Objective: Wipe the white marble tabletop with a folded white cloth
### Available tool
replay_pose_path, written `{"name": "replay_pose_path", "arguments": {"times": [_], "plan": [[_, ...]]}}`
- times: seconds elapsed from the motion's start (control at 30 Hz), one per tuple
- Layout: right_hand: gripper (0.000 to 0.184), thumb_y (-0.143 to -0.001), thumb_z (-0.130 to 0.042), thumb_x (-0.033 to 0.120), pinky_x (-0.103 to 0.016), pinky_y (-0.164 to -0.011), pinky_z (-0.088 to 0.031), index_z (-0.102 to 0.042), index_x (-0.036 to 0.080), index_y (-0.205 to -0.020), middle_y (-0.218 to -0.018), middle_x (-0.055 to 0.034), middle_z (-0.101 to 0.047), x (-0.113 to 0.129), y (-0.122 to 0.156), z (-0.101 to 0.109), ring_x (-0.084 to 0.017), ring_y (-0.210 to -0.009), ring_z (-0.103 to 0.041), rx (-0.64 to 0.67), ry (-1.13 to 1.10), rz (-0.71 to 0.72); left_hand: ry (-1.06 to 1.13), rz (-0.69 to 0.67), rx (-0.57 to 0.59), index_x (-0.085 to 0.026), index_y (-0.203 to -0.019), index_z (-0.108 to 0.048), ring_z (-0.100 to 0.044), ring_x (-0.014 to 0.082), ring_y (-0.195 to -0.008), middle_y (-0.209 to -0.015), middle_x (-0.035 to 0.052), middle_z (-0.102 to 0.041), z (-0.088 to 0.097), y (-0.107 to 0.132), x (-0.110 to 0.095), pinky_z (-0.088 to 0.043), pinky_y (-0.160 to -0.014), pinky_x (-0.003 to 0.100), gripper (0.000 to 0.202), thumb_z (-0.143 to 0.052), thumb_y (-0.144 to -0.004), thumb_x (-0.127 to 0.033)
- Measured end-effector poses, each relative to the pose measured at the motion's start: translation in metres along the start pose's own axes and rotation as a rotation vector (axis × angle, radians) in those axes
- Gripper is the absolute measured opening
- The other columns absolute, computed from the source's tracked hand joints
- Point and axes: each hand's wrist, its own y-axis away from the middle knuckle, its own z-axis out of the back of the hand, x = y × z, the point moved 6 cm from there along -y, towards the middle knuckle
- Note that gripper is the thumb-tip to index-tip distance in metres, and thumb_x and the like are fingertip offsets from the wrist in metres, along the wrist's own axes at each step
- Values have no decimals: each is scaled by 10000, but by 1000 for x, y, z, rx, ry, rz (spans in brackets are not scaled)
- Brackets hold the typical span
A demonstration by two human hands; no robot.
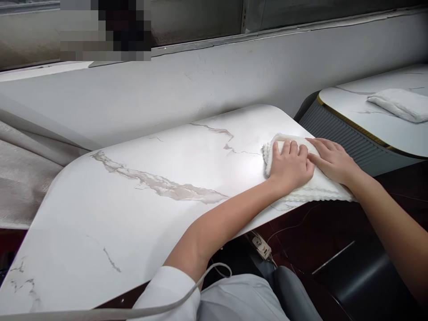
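A folded white towel [316,189] lies on the right end of a white marble-patterned table [160,178], its near edge hanging slightly over the table's rim. My left hand [290,166] rests flat on the towel's left part with fingers stretched out. Beside it, my right hand [331,159] lies flat on the towel's right part, fingers extended and touching the left hand's side. Both hands press on the cloth and hold nothing.
A second marble-topped table [374,120] with a dark ribbed side stands at the right, bearing another folded white towel [401,104]. A grey wall and window ledge run behind. A cable and small plug [261,248] hang under the table's near edge.
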Motion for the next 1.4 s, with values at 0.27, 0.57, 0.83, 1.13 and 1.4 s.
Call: {"name": "replay_pose_path", "arguments": {"times": [0.27, 0.57, 0.83, 1.13, 1.4], "plan": [[645, -917, -300, 603, -627, -1076, -391, -403, 349, -1501, -1553, -47, -432, 11, -71, -6, -370, -1424, -379, -50, -4, 84, -29, 123, -28, -173, -1387, -505, -390, 235, -1424, -1498, 103, -502, 1, -38, 45, -208, -1232, 484, 464, -278, -998, -285], [638, -911, -318, 583, -627, -1068, -386, -459, 314, -1472, -1525, -54, -473, 33, -125, -6, -387, -1378, -423, -54, -19, 134, 0, 191, -48, -186, -1347, -537, -397, 241, -1410, -1468, 109, -526, 2, -68, 83, -202, -1230, 484, 431, -306, -992, -269], [607, -938, -365, 515, -614, -1117, -283, -425, 305, -1504, -1597, -47, -363, 56, -163, -5, -373, -1439, -305, 51, -114, 79, -1, 221, -69, -233, -1335, -545, -393, 252, -1411, -1447, 90, -544, 3, -94, 116, -182, -1226, 501, 412, -328, -985, -255], [580, -952, -370, 493, -612, -1095, -264, -443, 205, -1450, -1561, -128, -383, 70, -191, -8, -376, -1380, -336, 60, -116, 54, 26, 218, -77, -212, -1298, -572, -422, 251, -1380, -1410, 88, -569, 4, -112, 144, -166, -1230, 485, 393, -331, -988, -247], [667, -917, -447, 503, -580, -1055, -328, -406, 156, -1485, -1488, -170, -474, 76, -215, -11, -385, -1316, -422, -18, -146, 61, 41, 237, -120, -172, -1251, -596, -495, 235, -1292, -1322, 101, -616, 8, -122, 165, -211, -1215, 454, 371, -341, -992, -245]]}}
